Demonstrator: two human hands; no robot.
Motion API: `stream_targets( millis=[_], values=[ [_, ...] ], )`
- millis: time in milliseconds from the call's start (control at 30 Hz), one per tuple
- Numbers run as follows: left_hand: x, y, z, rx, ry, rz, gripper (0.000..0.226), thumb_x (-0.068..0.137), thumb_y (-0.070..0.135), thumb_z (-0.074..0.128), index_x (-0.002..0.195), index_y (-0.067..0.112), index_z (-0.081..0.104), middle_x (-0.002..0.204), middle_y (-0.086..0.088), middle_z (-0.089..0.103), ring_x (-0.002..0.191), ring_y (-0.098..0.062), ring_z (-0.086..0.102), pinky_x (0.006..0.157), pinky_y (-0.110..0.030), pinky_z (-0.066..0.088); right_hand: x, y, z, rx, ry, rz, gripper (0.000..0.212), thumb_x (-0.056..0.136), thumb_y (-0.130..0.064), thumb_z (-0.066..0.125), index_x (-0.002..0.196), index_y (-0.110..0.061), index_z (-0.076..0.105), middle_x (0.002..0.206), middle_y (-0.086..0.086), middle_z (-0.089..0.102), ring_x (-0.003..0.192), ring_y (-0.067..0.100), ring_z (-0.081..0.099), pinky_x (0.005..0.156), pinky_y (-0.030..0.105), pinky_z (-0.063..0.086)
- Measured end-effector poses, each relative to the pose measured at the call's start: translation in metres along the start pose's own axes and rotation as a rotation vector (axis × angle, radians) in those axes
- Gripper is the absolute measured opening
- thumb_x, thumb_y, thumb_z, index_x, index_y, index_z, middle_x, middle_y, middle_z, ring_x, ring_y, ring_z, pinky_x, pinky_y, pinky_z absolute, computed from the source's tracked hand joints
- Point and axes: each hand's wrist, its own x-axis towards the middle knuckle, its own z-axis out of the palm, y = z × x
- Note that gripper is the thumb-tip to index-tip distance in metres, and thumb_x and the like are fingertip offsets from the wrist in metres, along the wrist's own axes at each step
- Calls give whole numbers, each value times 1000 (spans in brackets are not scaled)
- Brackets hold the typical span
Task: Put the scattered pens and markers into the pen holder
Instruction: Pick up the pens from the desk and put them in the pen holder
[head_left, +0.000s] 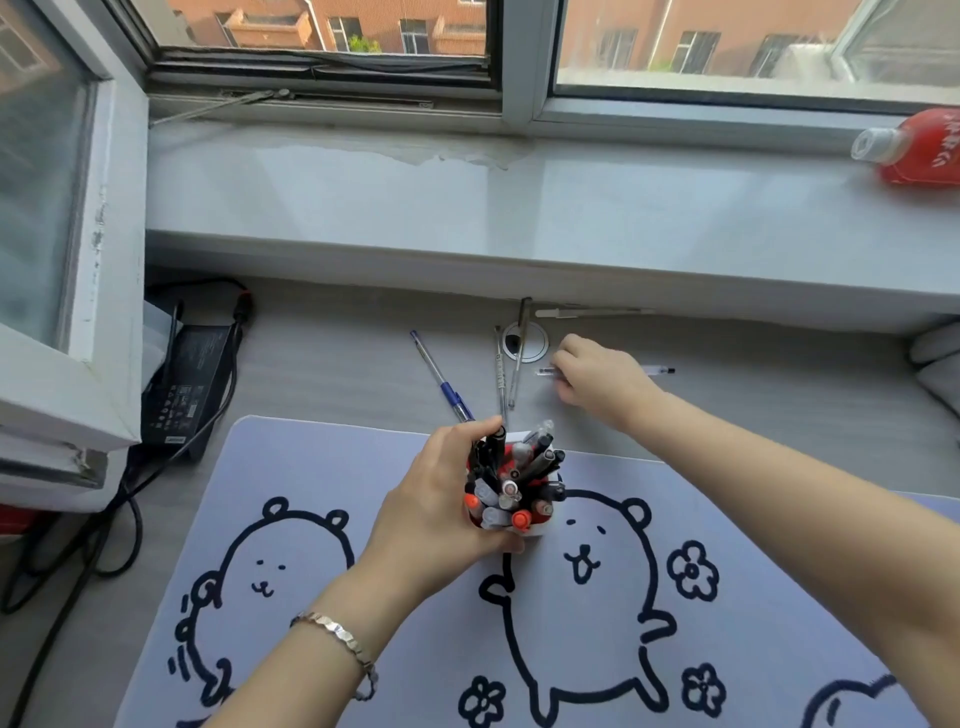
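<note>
Steadying the holder, reaching for another pen

Lower centre: left hand (441, 499) wrapped around the crammed pen holder (519, 525) on the bear mat (363, 649). Farther up: right hand (597, 382) closing over a clear pen (657, 370); grip unconfirmed. Next: pinch, lift, slot in. Blue pen (439, 376) waiting at centre.

left hand (441, 499) curled in a loose wrap, right hand (597, 379) stretched out ahead, fingers (563, 358) pinching down
</note>
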Motion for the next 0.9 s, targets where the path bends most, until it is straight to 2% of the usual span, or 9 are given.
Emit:
stream_targets(
  millis=[167,300,433,500,567,633,733,833,900],
  values=[
    [0,1,0,-10,18,-5,90,54,34,84,124,48,30,116,26,34,106,1,42,82,-21,35,-51,-26,-77,805,543,184,26,85,-7,56,107,-20,50,85,6,61,76,15,58,68,20,47],
    [-1,1,1,-26,26,-17,91,53,36,85,125,47,30,116,26,35,106,0,41,83,-22,35,-97,-66,-129,969,764,-24,30,89,-21,54,111,-37,42,85,-1,58,76,22,60,66,24,51],
    [-1,2,2,-40,28,-14,91,52,35,85,124,46,31,115,24,36,107,-2,44,83,-23,36,-112,-87,-107,970,682,-21,25,89,-34,52,110,-45,45,89,-1,59,79,24,59,69,23,52],
    [-2,2,2,-44,28,0,90,52,35,85,123,46,31,113,22,37,107,-4,46,83,-24,38,-111,-95,-85,930,569,58,21,85,-30,56,105,-35,51,90,-4,61,82,14,59,71,15,51],
    [-2,1,3,-37,29,11,91,53,33,85,124,47,29,111,21,37,107,-6,47,82,-25,40,-110,-101,-66,859,481,104,20,82,-27,55,102,-27,55,89,-7,64,84,10,60,71,22,54],
    [-2,1,3,-41,27,16,90,55,31,84,125,45,29,111,20,37,104,-8,48,79,-25,41,-109,-104,-53,741,492,95,19,82,-30,57,99,-22,63,93,-2,66,83,14,62,65,35,56],
    [-3,0,5,-68,30,27,89,56,27,83,124,47,29,112,20,37,107,-8,48,83,-28,46,-107,-109,-47,558,477,135,21,77,-30,57,85,-19,73,100,-8,52,73,9,48,49,33,53],
    [-6,-5,8,-132,30,106,89,58,28,83,116,59,23,128,24,34,123,5,36,91,-4,34,-114,-114,-44,469,385,182,27,74,-39,53,83,-23,73,104,-12,41,75,9,43,48,29,50],
    [-8,-5,8,-156,51,138,89,60,33,82,119,59,20,143,24,21,126,19,19,91,8,17,-122,-110,-51,615,339,261,37,74,-50,52,100,-29,68,103,-14,42,82,1,46,65,16,48]
  ],
)
